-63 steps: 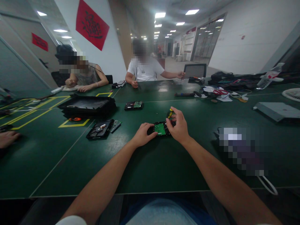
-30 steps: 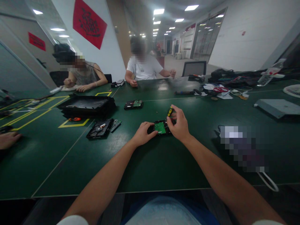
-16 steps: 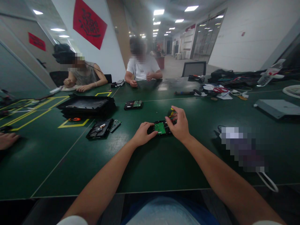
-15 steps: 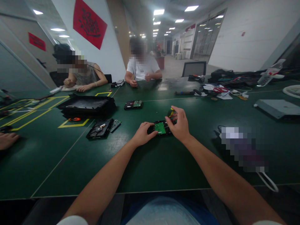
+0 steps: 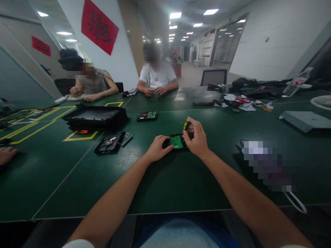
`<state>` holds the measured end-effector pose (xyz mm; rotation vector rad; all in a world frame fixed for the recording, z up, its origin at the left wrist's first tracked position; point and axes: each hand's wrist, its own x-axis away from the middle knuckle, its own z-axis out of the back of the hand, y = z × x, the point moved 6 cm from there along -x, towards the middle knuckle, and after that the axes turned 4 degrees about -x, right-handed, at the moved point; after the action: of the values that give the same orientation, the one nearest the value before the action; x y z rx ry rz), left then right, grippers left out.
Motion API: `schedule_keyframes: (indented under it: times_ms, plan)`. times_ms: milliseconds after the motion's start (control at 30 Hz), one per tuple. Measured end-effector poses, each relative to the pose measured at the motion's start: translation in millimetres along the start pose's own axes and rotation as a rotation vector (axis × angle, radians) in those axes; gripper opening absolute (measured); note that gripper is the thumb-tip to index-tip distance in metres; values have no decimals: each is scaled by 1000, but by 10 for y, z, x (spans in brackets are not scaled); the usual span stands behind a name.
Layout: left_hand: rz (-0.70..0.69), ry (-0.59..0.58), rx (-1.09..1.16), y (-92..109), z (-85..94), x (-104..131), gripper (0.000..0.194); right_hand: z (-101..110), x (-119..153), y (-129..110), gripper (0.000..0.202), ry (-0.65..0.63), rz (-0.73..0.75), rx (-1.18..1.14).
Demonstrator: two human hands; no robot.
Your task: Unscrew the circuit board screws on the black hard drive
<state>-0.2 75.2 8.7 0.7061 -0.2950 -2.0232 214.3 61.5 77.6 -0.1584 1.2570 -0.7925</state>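
A black hard drive with a green circuit board [image 5: 176, 141] lies on the green table in front of me. My left hand [image 5: 159, 148] grips its left end between thumb and fingers. In my right hand [image 5: 196, 136] is a short yellow-and-black screwdriver [image 5: 186, 124], held nearly upright over the drive's right part; its tip is too small to make out. To the left lies an opened black drive [image 5: 109, 142] with a loose circuit board [image 5: 127, 139] beside it. Another drive [image 5: 147, 116] rests farther back.
Black stacked trays [image 5: 95, 115] stand at the left, an orange-handled tool [image 5: 81, 131] before them. On the right are a grey metal box [image 5: 306, 120], a blurred-out object with a white strap, cables and a bottle [image 5: 297, 82]. Two people sit opposite; another person's hand [image 5: 7, 155] shows far left.
The screwdriver in my right hand has turned more upright, its handle now plainly visible. Across the table, the person in white has brought both hands closer together.
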Motion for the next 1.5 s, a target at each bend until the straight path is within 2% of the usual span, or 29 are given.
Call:
schedule_keyframes:
  times_ms: [567,833,1100,1500]
  plan:
    - [-2,7,1,-5,0,1,49,-3,9,59,63,0,-43,29]
    - [-5,14,-2,-6,-2,-1,49,29,-20,-10,61,17,21,34]
    - [7,8,3,2,5,1,49,-27,1,52,60,-7,-55,-171]
    - [10,-6,5,4,3,-5,49,-3,11,15,60,11,-57,-127]
